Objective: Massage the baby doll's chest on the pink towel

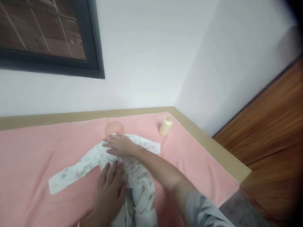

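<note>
A white long-sleeved baby garment (142, 184) with a small grey-green print lies on a pink cloth, its sleeves stretched out to both sides. At its neck end shows a smooth, round, peach-coloured form (115, 127); I cannot tell what it is. My right hand (120, 145) lies flat across the garment's upper part, fingers spread and pointing left. Closer to me, my left hand (110, 187) rests on the left side of the garment's middle, fingers stretched out. The lower part of the garment is bunched and runs out of view at the bottom.
The pink cloth (30, 157) covers a surface with a tan border (201, 138). A cream pump bottle (165, 126) stands near the far right corner. White walls rise behind, with a dark-framed window (94, 47) at left and brown wooden panels (267, 132) at right.
</note>
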`<state>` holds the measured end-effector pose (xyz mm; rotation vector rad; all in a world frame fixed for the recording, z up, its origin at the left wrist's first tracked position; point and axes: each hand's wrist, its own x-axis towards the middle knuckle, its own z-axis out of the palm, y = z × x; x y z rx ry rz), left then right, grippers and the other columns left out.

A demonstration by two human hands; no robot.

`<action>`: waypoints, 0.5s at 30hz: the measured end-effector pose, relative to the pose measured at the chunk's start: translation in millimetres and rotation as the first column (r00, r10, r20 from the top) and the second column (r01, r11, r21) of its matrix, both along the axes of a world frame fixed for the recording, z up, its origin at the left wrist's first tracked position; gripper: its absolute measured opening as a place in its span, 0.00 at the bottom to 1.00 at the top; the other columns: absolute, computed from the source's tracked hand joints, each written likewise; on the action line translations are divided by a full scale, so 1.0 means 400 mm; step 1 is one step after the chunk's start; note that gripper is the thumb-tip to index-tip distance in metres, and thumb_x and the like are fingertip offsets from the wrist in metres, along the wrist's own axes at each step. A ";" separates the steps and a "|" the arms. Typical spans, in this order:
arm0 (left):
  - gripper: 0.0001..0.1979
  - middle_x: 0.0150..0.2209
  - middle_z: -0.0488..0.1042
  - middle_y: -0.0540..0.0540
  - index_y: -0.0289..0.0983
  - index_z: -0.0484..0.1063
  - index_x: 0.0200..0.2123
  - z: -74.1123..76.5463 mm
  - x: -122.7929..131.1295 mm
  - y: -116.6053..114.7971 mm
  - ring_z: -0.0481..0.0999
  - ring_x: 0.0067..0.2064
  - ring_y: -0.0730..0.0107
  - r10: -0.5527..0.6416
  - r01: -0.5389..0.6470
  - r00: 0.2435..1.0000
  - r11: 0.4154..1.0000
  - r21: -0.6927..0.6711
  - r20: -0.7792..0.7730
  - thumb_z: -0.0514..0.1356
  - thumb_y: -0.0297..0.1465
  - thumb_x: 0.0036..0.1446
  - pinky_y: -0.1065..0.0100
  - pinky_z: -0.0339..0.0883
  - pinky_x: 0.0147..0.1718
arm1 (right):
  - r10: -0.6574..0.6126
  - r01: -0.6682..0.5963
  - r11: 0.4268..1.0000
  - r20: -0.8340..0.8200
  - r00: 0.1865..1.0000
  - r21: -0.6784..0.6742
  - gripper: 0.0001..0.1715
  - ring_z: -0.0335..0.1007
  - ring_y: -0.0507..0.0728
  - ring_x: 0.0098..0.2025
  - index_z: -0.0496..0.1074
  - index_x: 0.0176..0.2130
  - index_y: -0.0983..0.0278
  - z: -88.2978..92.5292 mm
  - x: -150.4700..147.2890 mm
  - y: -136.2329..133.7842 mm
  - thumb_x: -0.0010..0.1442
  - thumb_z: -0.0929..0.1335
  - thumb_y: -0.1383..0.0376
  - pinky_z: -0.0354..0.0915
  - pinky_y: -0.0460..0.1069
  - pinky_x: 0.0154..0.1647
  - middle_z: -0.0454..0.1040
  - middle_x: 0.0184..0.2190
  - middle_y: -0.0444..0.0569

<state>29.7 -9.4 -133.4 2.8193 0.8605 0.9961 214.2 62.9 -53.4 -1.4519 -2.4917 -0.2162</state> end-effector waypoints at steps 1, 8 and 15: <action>0.31 0.62 0.57 0.38 0.37 0.58 0.62 0.001 0.001 0.002 0.47 0.66 0.43 -0.010 0.010 1.000 1.000 0.013 -0.002 0.56 0.33 0.54 0.43 0.48 0.60 | -0.025 0.025 1.000 -0.014 1.000 0.000 0.22 0.45 0.58 0.66 0.65 0.57 0.58 -0.003 0.003 0.008 0.69 0.58 0.55 0.41 0.59 0.66 0.57 0.64 0.44; 0.21 0.57 0.62 0.32 0.33 0.65 0.53 0.037 0.011 0.000 0.57 0.60 0.42 -0.074 0.078 0.997 0.988 0.135 -0.036 0.54 0.32 0.56 0.43 0.53 0.56 | -0.311 0.314 0.949 -0.221 0.924 -0.023 0.28 0.43 0.60 0.67 0.52 0.64 0.67 -0.036 0.039 -0.064 0.70 0.55 0.56 0.44 0.58 0.65 0.51 0.65 0.56; 0.21 0.52 0.65 0.31 0.32 0.66 0.51 0.069 0.018 0.004 0.62 0.56 0.43 -0.107 0.136 0.983 0.972 0.194 -0.150 0.53 0.34 0.55 0.45 0.59 0.51 | -0.310 0.294 0.951 -0.256 0.916 -0.096 0.33 0.38 0.59 0.68 0.47 0.64 0.72 -0.049 0.059 -0.264 0.70 0.55 0.54 0.46 0.53 0.65 0.46 0.66 0.60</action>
